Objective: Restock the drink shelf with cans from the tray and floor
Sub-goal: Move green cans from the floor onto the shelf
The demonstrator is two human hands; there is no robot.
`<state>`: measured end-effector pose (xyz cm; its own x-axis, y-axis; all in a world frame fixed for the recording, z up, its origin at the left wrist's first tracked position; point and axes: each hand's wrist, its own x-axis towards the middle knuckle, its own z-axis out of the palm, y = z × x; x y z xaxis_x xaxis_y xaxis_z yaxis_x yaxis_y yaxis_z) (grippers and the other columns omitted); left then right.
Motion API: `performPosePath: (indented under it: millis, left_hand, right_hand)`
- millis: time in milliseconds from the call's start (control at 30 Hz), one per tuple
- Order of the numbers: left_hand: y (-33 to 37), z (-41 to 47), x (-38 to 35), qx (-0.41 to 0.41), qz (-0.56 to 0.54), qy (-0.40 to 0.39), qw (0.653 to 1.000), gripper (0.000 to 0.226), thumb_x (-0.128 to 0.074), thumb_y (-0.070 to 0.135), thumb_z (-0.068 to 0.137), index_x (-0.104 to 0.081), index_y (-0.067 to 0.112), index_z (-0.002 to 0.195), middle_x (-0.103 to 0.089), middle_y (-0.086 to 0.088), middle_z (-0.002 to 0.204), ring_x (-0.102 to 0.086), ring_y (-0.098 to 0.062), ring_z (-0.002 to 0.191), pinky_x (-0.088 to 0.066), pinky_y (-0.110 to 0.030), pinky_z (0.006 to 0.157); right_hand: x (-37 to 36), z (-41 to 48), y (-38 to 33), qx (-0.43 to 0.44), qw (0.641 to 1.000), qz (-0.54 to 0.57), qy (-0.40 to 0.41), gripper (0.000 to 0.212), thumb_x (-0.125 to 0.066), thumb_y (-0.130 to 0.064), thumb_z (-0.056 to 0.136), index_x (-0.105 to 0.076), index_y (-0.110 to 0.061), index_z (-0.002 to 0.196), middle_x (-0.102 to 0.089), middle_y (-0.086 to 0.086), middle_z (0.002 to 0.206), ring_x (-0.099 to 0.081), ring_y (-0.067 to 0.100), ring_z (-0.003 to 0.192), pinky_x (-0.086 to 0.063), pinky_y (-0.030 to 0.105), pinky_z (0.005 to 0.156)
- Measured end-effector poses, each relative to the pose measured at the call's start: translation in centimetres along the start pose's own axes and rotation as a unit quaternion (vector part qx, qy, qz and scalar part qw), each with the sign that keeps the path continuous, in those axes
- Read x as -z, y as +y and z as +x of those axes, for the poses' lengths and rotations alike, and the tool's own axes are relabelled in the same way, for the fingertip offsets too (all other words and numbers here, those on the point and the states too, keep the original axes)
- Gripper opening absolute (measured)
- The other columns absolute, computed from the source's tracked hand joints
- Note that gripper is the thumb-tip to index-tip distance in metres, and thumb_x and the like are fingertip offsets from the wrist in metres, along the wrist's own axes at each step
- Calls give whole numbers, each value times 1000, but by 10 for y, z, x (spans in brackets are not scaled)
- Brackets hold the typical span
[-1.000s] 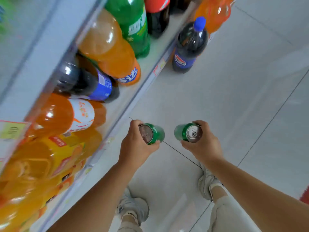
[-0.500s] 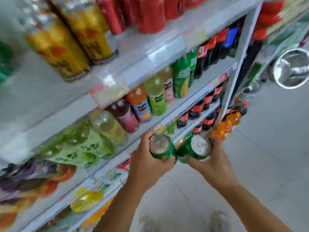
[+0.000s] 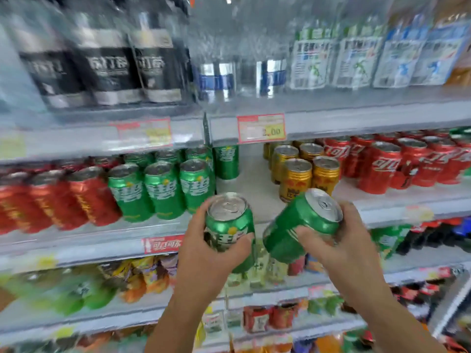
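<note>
**Green cans held in front of the shelf gap**

Aluminium, thin-walled and smooth: each can is judged rigid while sealed and moderately heavy if full. It would dent under a hard squeeze and could slip if damp. The recommended hold is around the mid-body, clear of the lid rim.

The left hand [image 3: 204, 253] grasps the upright can [image 3: 229, 222] around its lower body, with the fingers wrapped over the label. The right hand [image 3: 341, 248] grasps the tilted can [image 3: 303, 222] around its body, lid up and to the right. Both cans are in the air, just in front of the shelf [image 3: 254, 189] and apart from each other.

The shelf is a pale, flat board with a bare gap. Standing green cans [image 3: 163, 189] fill the left of the gap. Gold cans [image 3: 295, 177] stand to its right, with red cans [image 3: 382, 166] farther right. A price tag [image 3: 261, 128] hangs on the rail above. Clearance under the upper shelf looks modest, so an upright, level entry is advised.
</note>
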<state>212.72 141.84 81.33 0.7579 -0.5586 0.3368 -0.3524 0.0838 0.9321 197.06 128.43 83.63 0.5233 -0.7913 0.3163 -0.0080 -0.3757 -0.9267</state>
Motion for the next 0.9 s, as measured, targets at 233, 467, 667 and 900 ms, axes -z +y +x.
performPosePath:
  millis: [233,467,667,900]
  left_hand:
    - [-12,21,60,13,9,76,997,69,-84,52,60,-55,40,122,-68,16,107,-67,-1,92,-59,-33,76]
    - [-34,34,69,52,-14,65,996,55,-85,33,71,-55,43,116,-70,11,107,-69,-8,93,-61,-37,77]
    - [-39,41,65,50,-15,48,997,46,-80,21,77,-57,40,113,-72,13,97,-70,-6,87,-58,-25,69]
    - [-42,48,64,53,-8,34,998,52,-78,25,79,-56,27,125,-72,10,97,-70,-8,87,-59,-27,72]
  right_hand:
    - [-72,59,-9,54,998,-17,-25,60,-84,-33,70,-52,-27,121,-65,-18,105,-62,-5,96,-50,16,79]
    - [-100,100,2,46,994,-97,1,66,-79,-46,70,-51,-26,127,-63,-18,107,-60,0,95,-47,20,79]
    - [-118,116,13,41,988,-147,-14,70,-76,-55,71,-48,-26,128,-62,-10,111,-60,11,98,-51,30,83]
    - [-114,118,29,1,989,-106,-106,78,-80,-31,75,-35,-26,139,-52,-17,110,-53,6,106,-41,24,89]
